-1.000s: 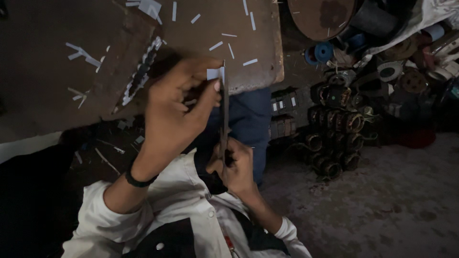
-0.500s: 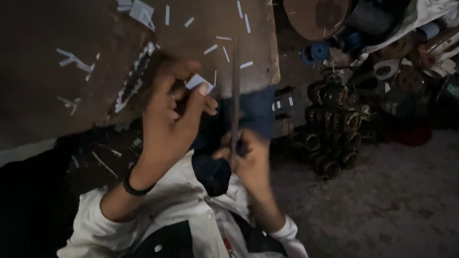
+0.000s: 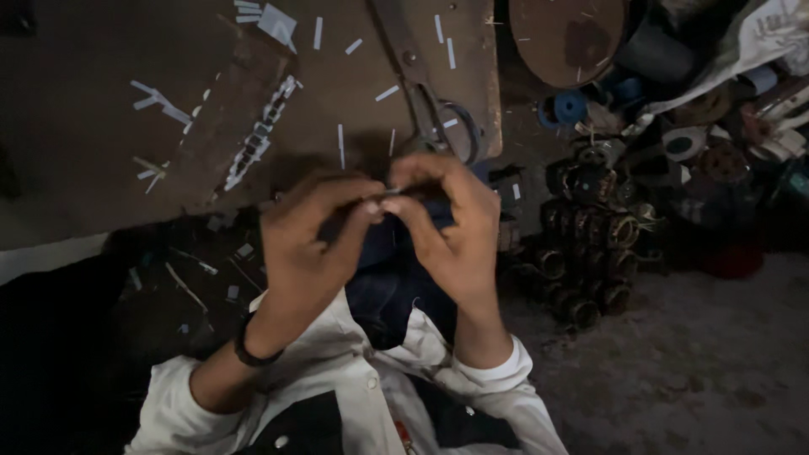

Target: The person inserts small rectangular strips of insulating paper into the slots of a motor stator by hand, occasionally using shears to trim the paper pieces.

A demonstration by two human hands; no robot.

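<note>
The counter (image 3: 101, 168) fills the picture from nine to twelve o'clock. On it lie scattered paper strips (image 3: 160, 105), and scissors (image 3: 425, 101) at twelve o'clock. Stacked coils (image 3: 590, 244) stand on the floor (image 3: 691, 371) at three o'clock, right of the counter.

I am seeing a dim brown worktable (image 3: 101, 168) lying at eleven o'clock, and grey concrete floor (image 3: 674, 371) spreading at four o'clock.

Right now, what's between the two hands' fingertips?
Head view: a small pale paper piece, pinched between the left hand and right hand. Large metal scissors lie beyond on the brown board.
</note>
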